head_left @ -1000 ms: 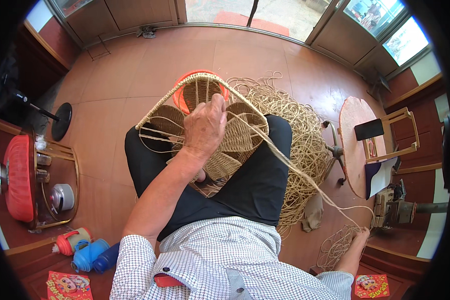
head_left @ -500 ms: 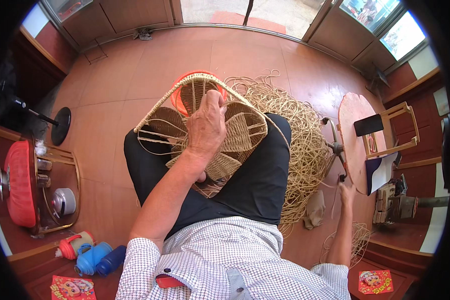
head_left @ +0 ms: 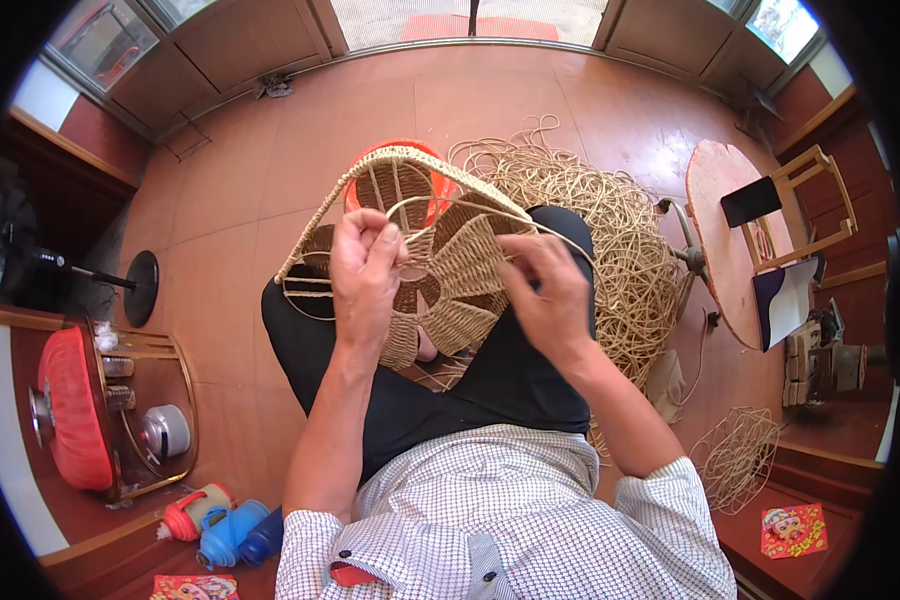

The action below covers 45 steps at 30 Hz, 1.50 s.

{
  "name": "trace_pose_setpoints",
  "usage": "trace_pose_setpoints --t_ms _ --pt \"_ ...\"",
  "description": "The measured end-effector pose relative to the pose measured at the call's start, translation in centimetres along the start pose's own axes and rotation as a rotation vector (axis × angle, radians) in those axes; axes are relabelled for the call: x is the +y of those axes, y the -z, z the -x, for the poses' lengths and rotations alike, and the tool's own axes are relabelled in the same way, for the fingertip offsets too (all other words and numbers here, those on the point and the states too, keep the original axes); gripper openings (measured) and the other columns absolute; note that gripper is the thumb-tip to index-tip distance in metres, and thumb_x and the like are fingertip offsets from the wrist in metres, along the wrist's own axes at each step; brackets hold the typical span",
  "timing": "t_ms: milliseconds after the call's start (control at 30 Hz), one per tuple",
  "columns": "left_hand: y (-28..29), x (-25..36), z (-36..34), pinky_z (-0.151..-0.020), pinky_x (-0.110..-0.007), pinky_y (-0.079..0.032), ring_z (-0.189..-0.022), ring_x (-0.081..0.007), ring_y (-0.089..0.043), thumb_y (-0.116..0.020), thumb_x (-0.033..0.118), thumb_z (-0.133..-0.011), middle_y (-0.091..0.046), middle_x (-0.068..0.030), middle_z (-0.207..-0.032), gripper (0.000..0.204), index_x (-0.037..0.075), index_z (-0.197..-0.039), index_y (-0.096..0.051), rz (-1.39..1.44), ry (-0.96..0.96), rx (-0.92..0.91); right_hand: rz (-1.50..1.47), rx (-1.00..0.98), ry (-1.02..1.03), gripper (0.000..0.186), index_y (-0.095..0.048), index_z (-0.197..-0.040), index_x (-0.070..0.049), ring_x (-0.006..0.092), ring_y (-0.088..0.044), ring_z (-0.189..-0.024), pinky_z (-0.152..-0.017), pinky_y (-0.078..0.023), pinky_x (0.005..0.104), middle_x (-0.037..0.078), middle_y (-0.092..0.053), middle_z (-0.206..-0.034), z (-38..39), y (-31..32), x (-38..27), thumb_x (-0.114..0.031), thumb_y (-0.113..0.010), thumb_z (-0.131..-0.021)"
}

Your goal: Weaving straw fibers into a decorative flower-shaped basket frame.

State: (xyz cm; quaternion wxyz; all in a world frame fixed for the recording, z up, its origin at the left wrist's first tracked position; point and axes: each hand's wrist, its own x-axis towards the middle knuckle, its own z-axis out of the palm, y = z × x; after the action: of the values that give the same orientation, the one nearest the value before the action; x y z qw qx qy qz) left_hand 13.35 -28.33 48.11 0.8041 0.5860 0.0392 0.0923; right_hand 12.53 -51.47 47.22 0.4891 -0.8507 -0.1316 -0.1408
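Across my lap lies a woven cord panel [head_left: 465, 262] with several petal shapes and a cord-wrapped rim; some sections show only bare strands. My left hand [head_left: 367, 280] is over its middle, thumb and fingers pinched on a tan cord [head_left: 410, 203] that loops up and runs right along the rim. My right hand [head_left: 552, 295] is at the panel's right side, fingers half bent and thumb apart, close to a woven petal. Nothing shows between those fingers, though they are slightly blurred.
A big heap of loose cord [head_left: 625, 270] lies right of my leg. An orange-red round container [head_left: 440, 190] is behind the panel. A round pink tabletop [head_left: 715, 230] stands tipped at right. Flasks [head_left: 228, 535] and a kettle [head_left: 165, 433] are at left.
My right hand has come from low at the right, near the tipped tabletop, to the panel. My left hand has shifted left and now pinches the cord loop.
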Motion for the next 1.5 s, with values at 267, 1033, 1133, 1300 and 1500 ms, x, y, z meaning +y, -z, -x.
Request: trace_pose_setpoints --t_ms 267,1033,1133,1300,1500 --pt "6.4 5.1 5.0 -0.048 -0.017 -0.033 -0.061 -0.0014 -0.040 -0.067 0.016 -0.109 -0.058 0.0014 -0.087 0.027 0.009 -0.133 -0.056 -0.046 0.011 0.100 0.207 0.066 0.321 0.021 -0.079 -0.110 -0.016 0.0251 -0.068 -0.101 -0.092 -0.050 0.0431 0.003 -0.070 -0.110 -3.8 -8.3 -0.5 -0.023 -0.085 -0.091" --pt "54.6 12.1 41.3 -0.042 -0.033 -0.033 -0.048 -0.0172 -0.046 -0.070 0.029 -0.099 -0.051 0.0008 -0.063 0.021 0.017 -0.087 -0.057 -1.024 0.610 1.699 0.233 0.341 0.181 0.007 -0.077 -0.098 -0.014 0.0221 -0.062 -0.098 -0.086 -0.045 0.0410 -0.004 -0.070 -0.107 -3.1 -10.0 0.3 -0.017 -0.078 -0.092" --pt "51.8 11.2 40.2 -0.043 -0.035 -0.037 -0.050 -0.0215 -0.051 -0.069 0.029 -0.099 -0.056 -0.0030 -0.066 0.020 0.015 -0.089 -0.059 -1.354 0.625 1.710 0.212 0.350 0.197 0.007 -0.077 -0.098 -0.014 0.0219 -0.061 -0.097 -0.085 -0.045 0.0409 -0.003 -0.070 -0.107 -3.1 -9.9 0.3 -0.017 -0.079 -0.091" --pt "48.9 10.2 40.0 -0.045 -0.040 -0.044 -0.053 -0.0286 -0.058 -0.068 0.029 -0.099 -0.065 -0.0094 -0.071 0.019 0.011 -0.093 -0.064 -1.973 0.402 1.654 0.202 0.370 0.185 0.008 -0.076 -0.097 -0.014 0.0218 -0.061 -0.096 -0.083 -0.045 0.0411 -0.003 -0.070 -0.106 -3.1 -9.8 0.3 -0.015 -0.079 -0.090" --pt "44.9 7.4 46.7 -0.049 -0.042 -0.047 -0.058 -0.0327 -0.061 -0.068 0.030 -0.100 -0.067 -0.0136 -0.077 0.022 0.009 -0.096 -0.066 -1.755 0.925 1.290 0.211 0.383 0.173 0.006 -0.076 -0.097 -0.014 0.0218 -0.062 -0.094 -0.083 -0.045 0.0411 -0.003 -0.070 -0.105 -3.0 -9.8 0.5 -0.013 -0.078 -0.091"
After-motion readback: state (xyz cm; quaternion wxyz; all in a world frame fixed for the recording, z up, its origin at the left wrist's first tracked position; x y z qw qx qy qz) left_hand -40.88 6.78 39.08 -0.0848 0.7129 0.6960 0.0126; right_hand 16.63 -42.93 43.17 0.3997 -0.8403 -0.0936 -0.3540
